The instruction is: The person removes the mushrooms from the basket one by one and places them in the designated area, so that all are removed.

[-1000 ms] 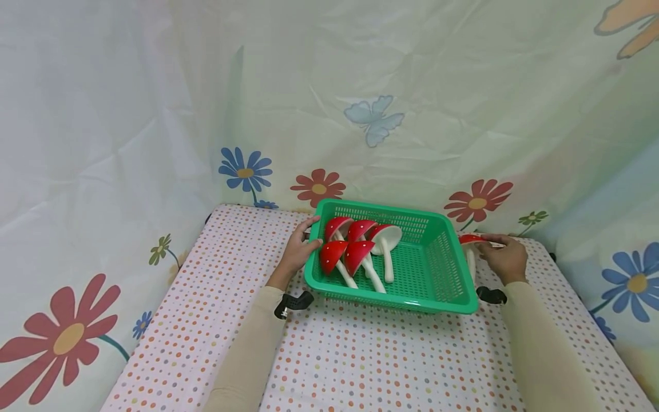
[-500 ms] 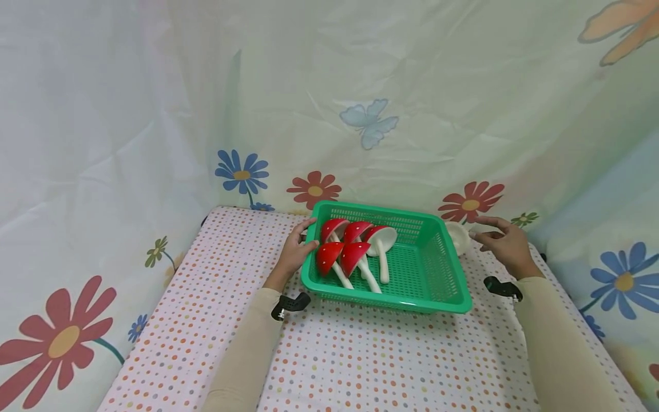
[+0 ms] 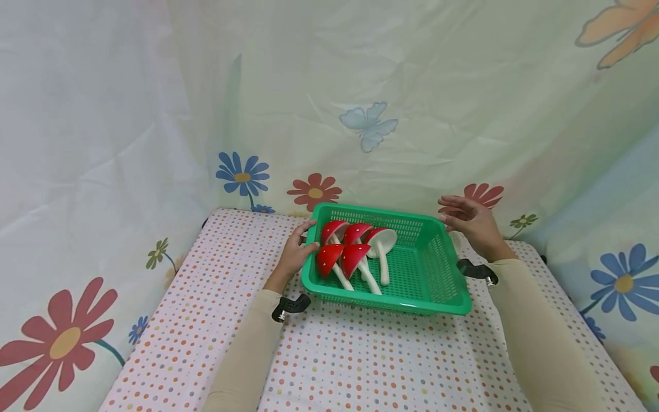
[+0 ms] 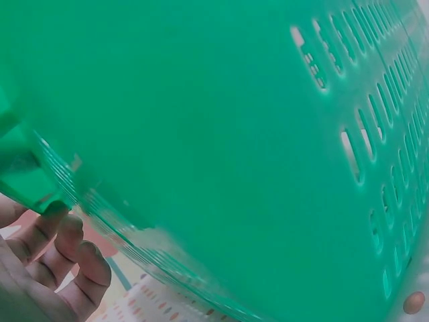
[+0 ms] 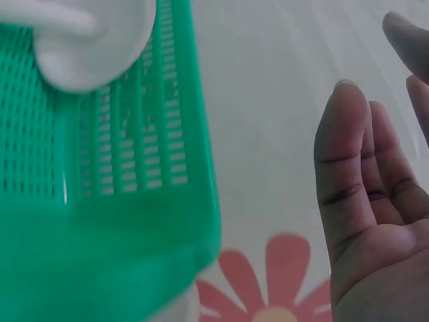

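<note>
A green perforated plastic basket (image 3: 407,309) stands on the table. My left hand (image 3: 296,249) grips its left rim, and the left wrist view shows curled fingers (image 4: 90,268) against the rim's edge. Several toy mushrooms (image 3: 355,260) with red, white-dotted caps and white stems lie in the basket's left half. My right hand (image 3: 475,226) is open above the basket's back right corner, holding nothing. Under it, outside the right wall, shows part of another mushroom's white underside (image 3: 457,240), mostly hidden by the basket and hand. In the right wrist view the fingers (image 5: 345,154) stand apart from the basket.
A dotted cloth (image 3: 370,355) covers the table. Right behind the table hangs a curtain (image 3: 288,86) printed with flowers and butterflies, which also closes off both sides. A black wrist mount (image 3: 290,306) sits on each forearm.
My right hand let go of the mushroom beside the basket, which turned white side up. It then moved left and upward over the basket's back right corner. The left hand stayed on the rim.
</note>
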Action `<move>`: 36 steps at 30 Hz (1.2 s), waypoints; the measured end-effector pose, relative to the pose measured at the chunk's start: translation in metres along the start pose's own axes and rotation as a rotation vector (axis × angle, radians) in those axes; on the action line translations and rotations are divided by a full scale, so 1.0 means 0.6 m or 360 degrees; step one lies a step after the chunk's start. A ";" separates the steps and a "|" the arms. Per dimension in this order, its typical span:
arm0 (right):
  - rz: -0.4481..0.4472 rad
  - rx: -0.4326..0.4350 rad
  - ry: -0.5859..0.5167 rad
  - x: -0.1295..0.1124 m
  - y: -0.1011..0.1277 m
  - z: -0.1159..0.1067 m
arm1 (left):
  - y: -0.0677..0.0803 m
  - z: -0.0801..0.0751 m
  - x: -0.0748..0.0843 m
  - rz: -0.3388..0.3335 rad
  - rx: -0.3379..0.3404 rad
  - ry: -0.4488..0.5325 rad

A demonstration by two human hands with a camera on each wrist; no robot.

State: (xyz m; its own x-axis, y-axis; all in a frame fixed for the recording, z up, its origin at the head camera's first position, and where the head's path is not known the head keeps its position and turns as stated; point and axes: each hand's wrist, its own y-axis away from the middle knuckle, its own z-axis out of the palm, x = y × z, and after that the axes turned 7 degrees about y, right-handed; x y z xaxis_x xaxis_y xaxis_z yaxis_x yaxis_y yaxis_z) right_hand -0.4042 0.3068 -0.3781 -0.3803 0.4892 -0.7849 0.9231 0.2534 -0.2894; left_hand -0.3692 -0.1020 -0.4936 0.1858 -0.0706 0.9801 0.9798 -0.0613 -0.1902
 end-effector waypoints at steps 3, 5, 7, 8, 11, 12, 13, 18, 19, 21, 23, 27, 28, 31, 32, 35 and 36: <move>-0.0022 -0.0018 -0.0041 -0.003 -0.010 0.014 | 0.000 0.001 -0.001 0.0011 -0.0018 0.0000; -0.0015 -0.0029 -0.0040 -0.003 -0.015 0.024 | 0.006 0.002 0.013 0.0004 -0.0045 0.0000; -0.0009 -0.0039 -0.0064 0.000 -0.021 0.034 | 0.012 0.003 0.028 -0.0016 -0.0072 -0.0005; -0.0008 -0.0057 -0.0078 0.003 -0.024 0.039 | 0.015 0.003 0.035 -0.0027 -0.0081 -0.0010; 0.0011 -0.0085 -0.0122 0.017 -0.034 0.053 | 0.010 0.003 0.029 -0.0053 -0.0092 -0.0023; 0.0008 -0.0098 -0.0136 0.021 -0.036 0.057 | 0.005 0.003 0.021 -0.0059 -0.0091 -0.0025; 0.0017 -0.0107 -0.0147 0.025 -0.038 0.061 | 0.001 0.002 0.013 -0.0059 -0.0085 -0.0025; 0.0086 -0.0144 -0.0150 0.038 -0.043 0.089 | -0.007 0.003 -0.008 -0.0043 -0.0049 -0.0015; 0.0104 -0.0151 -0.0143 0.040 -0.043 0.095 | -0.006 0.004 -0.008 -0.0038 -0.0040 -0.0013; 0.0126 -0.0168 -0.0147 0.043 -0.043 0.106 | -0.006 0.004 -0.009 -0.0024 -0.0022 -0.0008; 0.0141 -0.0185 -0.0164 0.048 -0.044 0.117 | -0.004 0.005 -0.009 -0.0010 -0.0010 0.0000; 0.0164 -0.0232 -0.0219 0.055 -0.048 0.132 | -0.002 0.006 -0.010 0.0009 0.0000 0.0001; 0.0168 -0.0247 -0.0207 0.057 -0.049 0.135 | -0.002 0.005 -0.010 0.0009 0.0005 -0.0004; 0.0182 -0.0300 -0.0149 0.058 -0.053 0.143 | -0.002 0.003 -0.009 0.0016 0.0012 -0.0008; 0.0194 -0.0312 -0.0125 0.058 -0.054 0.146 | -0.003 0.002 -0.008 0.0018 0.0014 -0.0011; 0.0217 -0.0354 -0.0059 0.058 -0.058 0.154 | -0.003 -0.001 -0.005 0.0027 0.0010 -0.0015; 0.0225 -0.0363 -0.0037 0.058 -0.060 0.157 | -0.003 -0.002 -0.004 0.0029 0.0009 -0.0018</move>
State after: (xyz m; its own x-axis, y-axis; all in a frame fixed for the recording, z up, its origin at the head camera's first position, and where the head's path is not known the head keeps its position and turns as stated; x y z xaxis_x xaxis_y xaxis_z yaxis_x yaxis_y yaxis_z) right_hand -0.4453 0.2364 -0.4466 -0.2448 0.5145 -0.8218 0.9291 0.3668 -0.0471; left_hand -0.3717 -0.1030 -0.4957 0.2047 -0.0602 0.9770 0.9766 -0.0543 -0.2080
